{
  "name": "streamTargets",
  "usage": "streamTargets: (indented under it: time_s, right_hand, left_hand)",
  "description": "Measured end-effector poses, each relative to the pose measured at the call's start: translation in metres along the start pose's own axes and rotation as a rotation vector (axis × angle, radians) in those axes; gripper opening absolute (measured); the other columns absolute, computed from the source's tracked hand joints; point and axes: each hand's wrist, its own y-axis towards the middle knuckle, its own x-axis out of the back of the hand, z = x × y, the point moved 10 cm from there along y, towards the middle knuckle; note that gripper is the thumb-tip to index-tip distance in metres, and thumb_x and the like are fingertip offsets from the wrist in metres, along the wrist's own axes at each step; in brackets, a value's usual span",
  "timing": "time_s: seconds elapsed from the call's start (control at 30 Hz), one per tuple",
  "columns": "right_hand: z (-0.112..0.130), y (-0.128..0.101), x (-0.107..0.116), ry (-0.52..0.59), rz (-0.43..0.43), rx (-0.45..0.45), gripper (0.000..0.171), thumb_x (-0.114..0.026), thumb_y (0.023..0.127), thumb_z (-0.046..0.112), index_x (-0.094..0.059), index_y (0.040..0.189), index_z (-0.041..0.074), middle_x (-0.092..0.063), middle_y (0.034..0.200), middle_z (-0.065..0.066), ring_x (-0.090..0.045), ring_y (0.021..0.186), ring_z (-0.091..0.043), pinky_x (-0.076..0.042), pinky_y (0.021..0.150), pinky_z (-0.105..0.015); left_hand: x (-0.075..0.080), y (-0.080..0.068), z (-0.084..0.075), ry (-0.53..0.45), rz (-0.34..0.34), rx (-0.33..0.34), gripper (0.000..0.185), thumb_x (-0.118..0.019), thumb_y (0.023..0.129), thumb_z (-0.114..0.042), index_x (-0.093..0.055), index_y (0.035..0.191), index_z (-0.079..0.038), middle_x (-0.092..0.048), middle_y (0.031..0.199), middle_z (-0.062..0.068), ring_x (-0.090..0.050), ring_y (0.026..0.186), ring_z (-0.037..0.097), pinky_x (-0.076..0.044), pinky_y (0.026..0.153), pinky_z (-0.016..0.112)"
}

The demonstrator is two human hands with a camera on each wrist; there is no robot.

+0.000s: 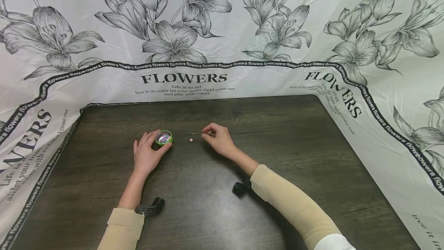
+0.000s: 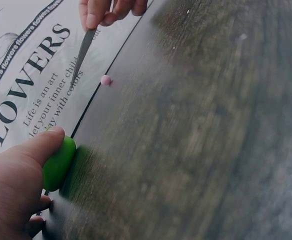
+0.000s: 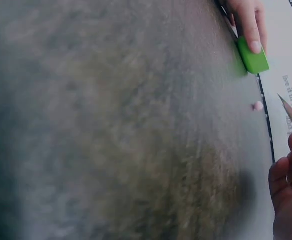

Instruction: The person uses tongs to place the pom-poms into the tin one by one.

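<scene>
A small pink bead (image 1: pixel 191 140) lies by itself on the dark wooden table (image 1: pixel 277 157), in the middle. At its 9 o'clock stands a little round green tub (image 1: pixel 163 138) with tiny colored bits inside; they may be more beads, but they are too small to tell. The left hand (image 1: pixel 147 153) curls around the tub and holds it, with the thumb on its side. At the bead's 3 o'clock is the right hand (image 1: pixel 218 139). Its fingers pinch thin metal tweezers (image 1: pixel 197 132). The tweezers' tip points toward 9 o'clock and sits near the bead, not touching it. Behind the table, at 12 o'clock, hangs a white cloth (image 1: pixel 222 30) with gray flowers and the word FLOWERS.
</scene>
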Motion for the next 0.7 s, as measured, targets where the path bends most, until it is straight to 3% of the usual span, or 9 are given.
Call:
streamTargets:
  time_s: [0.2,0.43,0.7]
  right_hand:
    - [-0.011,-0.008,0.005,-0.007,0.013,-0.031,0.013,-0.071,0.098,0.011,-0.072,0.11,0.006,-0.072,0.102,-0.005,-0.071,0.098,-0.019,-0.058,0.08,-0.03]
    - [-0.019,-0.017,0.009,0.013,0.041,-0.037,0.012,-0.072,0.097,0.01,-0.073,0.109,0.005,-0.074,0.105,-0.006,-0.07,0.102,-0.02,-0.058,0.087,-0.033]
    - [-0.022,-0.022,0.008,0.025,0.08,-0.033,0.008,-0.071,0.098,0.009,-0.072,0.106,0.006,-0.074,0.103,-0.005,-0.072,0.098,-0.019,-0.058,0.086,-0.034]
  left_hand:
    - [-0.003,0.0,-0.003,-0.009,-0.003,-0.002,0.07,-0.078,0.093,-0.032,-0.051,0.149,0.0,-0.047,0.149,0.03,-0.025,0.148,0.051,-0.002,0.118,0.069]
    - [-0.003,-0.002,-0.002,-0.004,0.01,0.008,0.071,-0.078,0.094,-0.033,-0.05,0.15,0.0,-0.046,0.15,0.029,-0.025,0.148,0.05,-0.002,0.118,0.068]
    - [0.0,-0.001,-0.001,-0.001,0.005,0.002,0.071,-0.078,0.093,-0.032,-0.051,0.149,0.0,-0.046,0.149,0.03,-0.025,0.148,0.05,-0.002,0.118,0.069]
